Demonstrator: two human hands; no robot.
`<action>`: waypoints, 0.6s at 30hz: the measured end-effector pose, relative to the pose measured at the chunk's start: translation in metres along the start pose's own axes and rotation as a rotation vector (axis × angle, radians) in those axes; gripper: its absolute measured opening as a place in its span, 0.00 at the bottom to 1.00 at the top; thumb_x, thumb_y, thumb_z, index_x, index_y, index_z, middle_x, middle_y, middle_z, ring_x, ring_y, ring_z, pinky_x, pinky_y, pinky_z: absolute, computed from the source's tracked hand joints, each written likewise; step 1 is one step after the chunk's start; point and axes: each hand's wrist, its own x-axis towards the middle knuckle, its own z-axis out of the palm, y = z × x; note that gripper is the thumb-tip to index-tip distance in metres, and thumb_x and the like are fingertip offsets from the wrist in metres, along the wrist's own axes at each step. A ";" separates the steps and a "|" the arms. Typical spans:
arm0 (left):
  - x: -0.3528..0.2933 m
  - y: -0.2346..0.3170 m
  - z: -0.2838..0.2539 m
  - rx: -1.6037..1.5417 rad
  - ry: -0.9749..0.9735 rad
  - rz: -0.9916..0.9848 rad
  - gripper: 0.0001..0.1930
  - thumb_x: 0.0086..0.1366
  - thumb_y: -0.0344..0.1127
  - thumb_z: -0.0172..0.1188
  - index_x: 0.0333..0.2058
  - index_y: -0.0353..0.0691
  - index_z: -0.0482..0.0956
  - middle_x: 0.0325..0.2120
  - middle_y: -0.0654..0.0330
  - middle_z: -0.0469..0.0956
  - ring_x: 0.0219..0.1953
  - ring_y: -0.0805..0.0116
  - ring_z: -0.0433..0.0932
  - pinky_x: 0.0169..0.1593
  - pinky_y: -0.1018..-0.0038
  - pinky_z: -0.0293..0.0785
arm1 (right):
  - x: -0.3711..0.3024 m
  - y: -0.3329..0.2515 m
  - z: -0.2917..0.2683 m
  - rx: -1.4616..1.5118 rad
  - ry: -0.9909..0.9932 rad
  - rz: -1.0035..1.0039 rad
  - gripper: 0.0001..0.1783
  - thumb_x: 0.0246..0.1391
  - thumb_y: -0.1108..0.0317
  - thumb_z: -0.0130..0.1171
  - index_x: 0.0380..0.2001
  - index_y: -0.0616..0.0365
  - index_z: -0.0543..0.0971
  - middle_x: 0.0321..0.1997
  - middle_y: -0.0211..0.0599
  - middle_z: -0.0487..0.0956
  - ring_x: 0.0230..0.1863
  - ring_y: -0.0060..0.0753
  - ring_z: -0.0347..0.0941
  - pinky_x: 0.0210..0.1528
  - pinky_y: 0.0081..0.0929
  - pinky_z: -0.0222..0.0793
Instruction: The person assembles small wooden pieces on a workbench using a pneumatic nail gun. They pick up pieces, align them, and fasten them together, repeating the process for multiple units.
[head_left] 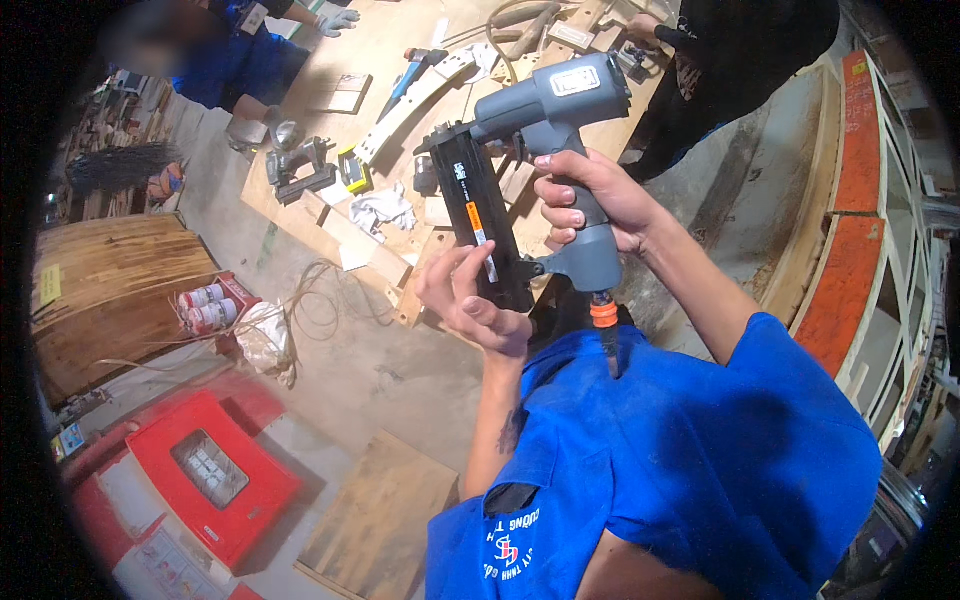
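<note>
A grey and black pneumatic nail gun (592, 100) is held up in front of my chest. My right hand (580, 200) is wrapped round its handle, the fingers closed. An orange-ringed air fitting (603, 312) sits at the handle's lower end. The long black magazine (478, 215), with an orange and white label, slants down toward my left hand (475, 300). That hand is open, its fingers apart and bent, and one fingertip appears to touch the magazine's side near its lower end. Whether any nails are inside the magazine cannot be seen.
Beyond the gun stands a plywood workbench (310, 130) with another nail gun (300, 170), a yellow tape measure (352, 170), a white cloth (382, 210) and wood pieces. Two people work at it. Left are a red cabinet (270, 480), fire extinguishers (212, 315) and a hose (325, 295).
</note>
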 end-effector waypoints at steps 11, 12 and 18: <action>-0.007 -0.003 -0.014 0.212 -0.223 0.202 0.15 0.54 0.39 0.76 0.36 0.47 0.78 0.38 0.61 0.74 0.47 0.55 0.68 0.51 0.59 0.64 | 0.011 -0.004 -0.015 0.174 -0.017 -0.120 0.08 0.69 0.64 0.57 0.39 0.52 0.69 0.23 0.24 0.68 0.19 0.19 0.66 0.23 0.24 0.69; -0.006 -0.002 -0.015 0.227 -0.231 0.220 0.16 0.53 0.37 0.76 0.37 0.47 0.78 0.39 0.60 0.74 0.47 0.56 0.68 0.52 0.59 0.63 | 0.011 -0.003 -0.017 0.180 -0.033 -0.114 0.08 0.69 0.64 0.57 0.39 0.52 0.69 0.23 0.23 0.68 0.19 0.19 0.66 0.23 0.24 0.69; -0.005 0.000 -0.007 0.205 -0.267 0.106 0.16 0.49 0.31 0.72 0.37 0.46 0.77 0.40 0.60 0.72 0.50 0.53 0.65 0.55 0.58 0.60 | 0.009 0.000 -0.025 0.228 -0.076 -0.170 0.09 0.70 0.64 0.56 0.36 0.52 0.69 0.23 0.23 0.68 0.20 0.18 0.67 0.24 0.24 0.70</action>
